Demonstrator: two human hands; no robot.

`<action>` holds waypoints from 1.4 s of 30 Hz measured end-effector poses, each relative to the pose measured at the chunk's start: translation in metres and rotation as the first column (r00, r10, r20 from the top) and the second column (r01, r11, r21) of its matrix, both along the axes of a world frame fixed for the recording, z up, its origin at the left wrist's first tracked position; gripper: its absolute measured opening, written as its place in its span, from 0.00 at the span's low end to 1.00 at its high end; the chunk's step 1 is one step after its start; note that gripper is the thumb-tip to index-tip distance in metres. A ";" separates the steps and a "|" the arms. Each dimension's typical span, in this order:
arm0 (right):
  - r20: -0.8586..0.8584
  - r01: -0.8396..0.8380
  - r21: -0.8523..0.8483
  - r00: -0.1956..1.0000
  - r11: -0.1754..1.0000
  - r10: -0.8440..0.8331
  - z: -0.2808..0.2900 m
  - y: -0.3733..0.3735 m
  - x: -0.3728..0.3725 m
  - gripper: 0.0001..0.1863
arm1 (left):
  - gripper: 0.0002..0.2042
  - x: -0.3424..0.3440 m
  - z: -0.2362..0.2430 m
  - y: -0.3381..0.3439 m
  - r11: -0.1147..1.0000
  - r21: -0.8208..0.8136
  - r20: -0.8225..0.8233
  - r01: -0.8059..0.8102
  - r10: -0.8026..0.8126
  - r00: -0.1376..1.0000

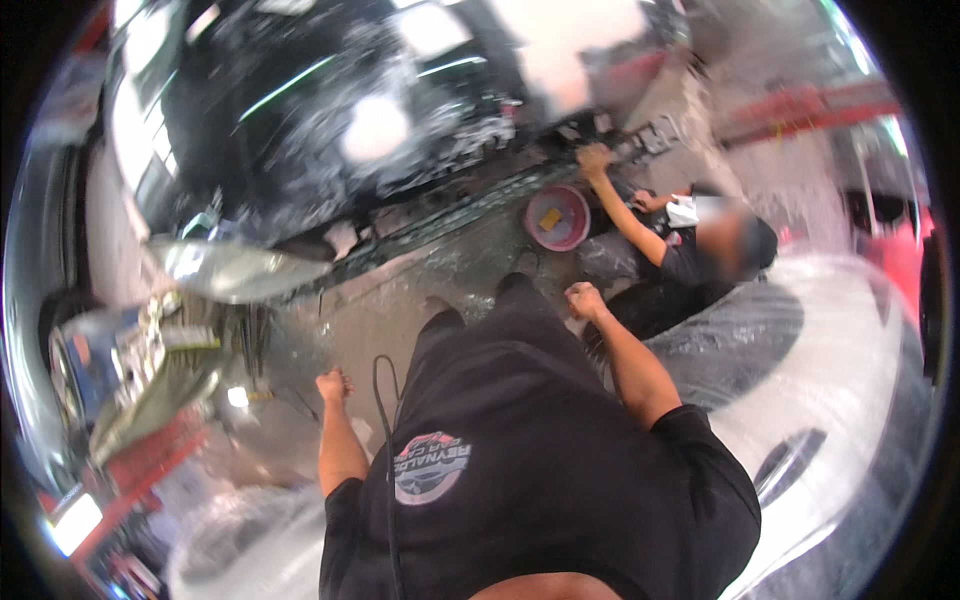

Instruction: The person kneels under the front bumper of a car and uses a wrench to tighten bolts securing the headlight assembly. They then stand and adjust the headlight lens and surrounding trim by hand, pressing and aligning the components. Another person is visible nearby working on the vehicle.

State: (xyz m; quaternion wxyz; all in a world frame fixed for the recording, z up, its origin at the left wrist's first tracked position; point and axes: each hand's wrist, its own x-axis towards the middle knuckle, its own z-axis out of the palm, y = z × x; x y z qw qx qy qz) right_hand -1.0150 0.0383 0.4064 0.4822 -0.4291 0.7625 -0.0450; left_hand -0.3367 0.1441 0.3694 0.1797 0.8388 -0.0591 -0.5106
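Observation:
My left hand [334,383] hangs at the lower centre-left, fingers curled, beside a dark looped cord [376,372]. My right hand [585,302] is closed beside my dark-clad legs. Whether either holds anything is too small to make out. Ahead is a glossy black car body [275,120], streaked with pale smears, above a dark lower strip. A co-worker [690,250] in dark clothes crouches to my right, one hand [595,160] raised at that strip. Near them stands a pink bucket [540,232] with a yellow sponge [550,219] in it.
Plastic-covered rounded surfaces [850,370] lie behind me and at the right. At the left are a blue object [88,360], olive cloth [140,410] and red metal parts [150,455]. A red vehicle [900,260] stands at the far right. Concrete floor [350,320] shows around my legs.

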 end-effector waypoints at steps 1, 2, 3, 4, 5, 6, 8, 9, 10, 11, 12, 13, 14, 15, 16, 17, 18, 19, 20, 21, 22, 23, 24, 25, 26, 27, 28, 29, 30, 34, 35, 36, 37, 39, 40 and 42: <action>0.026 -0.018 0.017 1.000 1.000 0.017 0.003 -0.004 0.005 0.20 | 0.16 0.016 -0.001 0.029 0.995 -0.082 -0.017 -0.062 0.061 0.998; 0.031 -0.055 0.030 0.998 0.998 0.054 0.006 -0.012 0.015 0.20 | 0.17 0.033 0.002 0.051 0.984 -0.122 -0.021 -0.129 0.128 0.992; 0.034 -0.085 0.037 0.996 0.996 0.084 0.011 -0.023 0.023 0.20 | 0.17 0.044 0.006 0.066 0.965 -0.176 -0.040 -0.195 0.191 0.981; 0.031 -0.101 0.058 0.995 0.993 0.100 0.018 -0.036 0.031 0.20 | 0.18 0.048 0.009 0.078 0.962 -0.172 -0.006 -0.211 0.213 0.977; 0.084 -0.127 0.051 0.989 0.991 0.122 0.024 -0.051 0.040 0.20 | 0.19 0.047 0.012 0.087 0.956 -0.177 0.017 -0.233 0.239 0.971; 0.069 -0.193 0.013 0.979 0.981 0.192 0.029 -0.066 0.054 0.20 | 0.19 0.042 0.015 0.093 0.951 -0.175 0.050 -0.255 0.267 0.962; 0.072 -0.297 -0.042 0.951 0.954 0.300 0.040 -0.098 0.080 0.19 | 0.20 0.020 0.016 0.096 0.883 -0.267 0.006 -0.386 0.402 0.916; 0.064 -0.395 -0.106 0.913 0.912 0.403 0.045 -0.115 0.093 0.19 | 0.20 0.000 0.012 0.092 0.833 -0.307 -0.017 -0.460 0.479 0.878; 0.084 -0.428 -0.152 0.892 0.891 0.444 0.051 -0.129 0.105 0.19 | 0.21 -0.021 0.010 0.090 0.765 -0.361 -0.060 -0.533 0.551 0.832; 0.098 -0.436 -0.159 0.886 0.886 0.453 0.055 -0.141 0.118 0.20 | 0.20 -0.043 0.009 0.088 0.763 -0.372 -0.116 -0.529 0.527 0.842; 0.144 -0.433 -0.166 0.878 0.886 0.456 0.059 -0.151 0.130 0.20 | 0.20 -0.062 0.009 0.084 0.762 -0.349 -0.178 -0.545 0.518 0.837; 0.120 -0.465 -0.170 0.866 0.869 0.486 0.062 -0.159 0.142 0.20 | 0.19 -0.085 0.012 0.087 0.761 -0.400 -0.237 -0.512 0.454 0.859; 0.125 -0.489 -0.176 0.850 0.855 0.512 0.062 -0.165 0.154 0.20 | 0.18 -0.109 0.015 0.089 0.773 -0.399 -0.280 -0.494 0.410 0.868; 0.115 -0.514 -0.164 0.838 0.842 0.533 0.062 -0.172 0.164 0.20 | 0.18 -0.124 0.017 0.089 0.799 -0.361 -0.273 -0.481 0.403 0.873; 0.120 -0.551 -0.205 0.806 0.809 0.579 0.060 -0.177 0.172 0.20 | 0.17 -0.138 0.016 0.092 0.827 -0.314 -0.260 -0.467 0.398 0.880; 0.111 -0.588 -0.219 0.778 0.779 0.618 0.056 -0.177 0.179 0.20 | 0.17 -0.149 0.016 0.098 0.854 -0.258 -0.251 -0.452 0.393 0.885; 0.097 -0.620 -0.193 0.760 0.761 0.643 0.052 -0.176 0.182 0.20 | 0.17 -0.155 0.015 0.106 0.834 -0.292 -0.246 -0.468 0.407 0.880; 0.061 -0.682 -0.206 0.707 0.702 0.705 0.046 -0.175 0.186 0.20 | 0.17 -0.157 0.015 0.117 0.816 -0.318 -0.242 -0.482 0.422 0.874; 0.086 -0.700 -0.203 0.684 0.685 0.724 0.041 -0.172 0.186 0.20 | 0.17 -0.159 0.015 0.133 0.818 -0.307 -0.207 -0.487 0.442 0.873; 0.098 -0.706 -0.165 0.683 0.688 0.724 0.036 -0.167 0.186 0.20 | 0.18 -0.154 0.013 0.142 0.859 -0.237 -0.183 -0.454 0.419 0.889; 0.124 -0.701 -0.112 0.693 0.704 0.710 0.032 -0.163 0.184 0.20 | 0.18 -0.153 0.013 0.156 0.817 -0.283 -0.222 -0.502 0.454 0.863; 0.110 -0.706 -0.090 0.694 0.702 0.712 0.028 -0.158 0.182 0.20 | 0.19 -0.149 0.014 0.167 0.797 -0.277 -0.217 -0.536 0.491 0.843; 0.069 -0.736 -0.106 0.665 0.668 0.744 0.026 -0.153 0.179 0.20 | 0.19 -0.144 0.014 0.175 0.784 -0.239 -0.195 -0.573 0.539 0.819; 0.048 -0.763 -0.109 0.636 0.637 0.770 0.025 -0.148 0.176 0.20 | 0.19 -0.139 0.015 0.182 0.824 -0.199 -0.104 -0.530 0.520 0.848; 0.013 -0.785 -0.091 0.614 0.613 0.789 0.023 -0.143 0.173 0.21 | 0.19 -0.133 0.015 0.185 0.809 -0.228 -0.133 -0.541 0.525 0.841; -0.012 -0.790 -0.108 0.608 0.603 0.794 0.022 -0.139 0.170 0.20 | 0.19 -0.127 0.015 0.188 0.798 -0.230 -0.147 -0.557 0.538 0.830; -0.047 -0.791 -0.104 0.609 0.603 0.792 0.019 -0.134 0.167 0.20 | 0.19 -0.120 0.016 0.189 0.792 -0.198 -0.152 -0.578 0.558 0.816; -0.084 -0.794 -0.103 0.608 0.600 0.790 0.016 -0.131 0.164 0.20 | 0.20 -0.111 0.015 0.187 0.785 -0.233 -0.170 -0.573 0.548 0.819; -0.080 -0.776 -0.075 0.631 0.627 0.771 0.012 -0.127 0.161 0.20 | 0.20 -0.099 0.014 0.183 0.784 -0.242 -0.176 -0.572 0.545 0.820; -0.119 -0.692 -0.043 0.720 0.721 0.684 -0.017 -0.113 0.164 0.19 | 0.20 -0.032 0.012 0.165 0.777 -0.310 -0.179 -0.547 0.518 0.837; -0.099 -0.649 -0.045 0.759 0.759 0.644 -0.024 -0.106 0.171 0.19 | 0.20 -0.012 0.013 0.162 0.771 -0.354 -0.228 -0.529 0.478 0.849; -0.148 -0.648 -0.055 0.757 0.759 0.636 -0.029 -0.100 0.181 0.19 | 0.19 0.010 0.014 0.161 0.773 -0.374 -0.230 -0.513 0.459 0.858; -0.027 -0.657 -0.124 0.751 0.744 0.659 -0.031 -0.091 0.196 0.18 | 0.19 0.031 0.015 0.163 0.772 -0.392 -0.234 -0.500 0.442 0.866; 0.070 -0.657 -0.211 0.728 0.723 0.682 -0.028 -0.069 0.247 0.18 | 0.19 0.073 0.014 0.169 0.773 -0.418 -0.237 -0.477 0.415 0.879; 0.071 -0.472 -0.076 0.876 0.878 0.477 -0.022 -0.061 0.282 0.18 | 0.18 0.094 0.013 0.179 0.781 -0.415 -0.235 -0.466 0.402 0.885; -0.031 -0.600 -0.173 0.796 0.781 0.605 0.002 -0.045 0.349 0.18 | 0.18 0.129 0.009 0.203 0.812 -0.381 -0.210 -0.442 0.390 0.897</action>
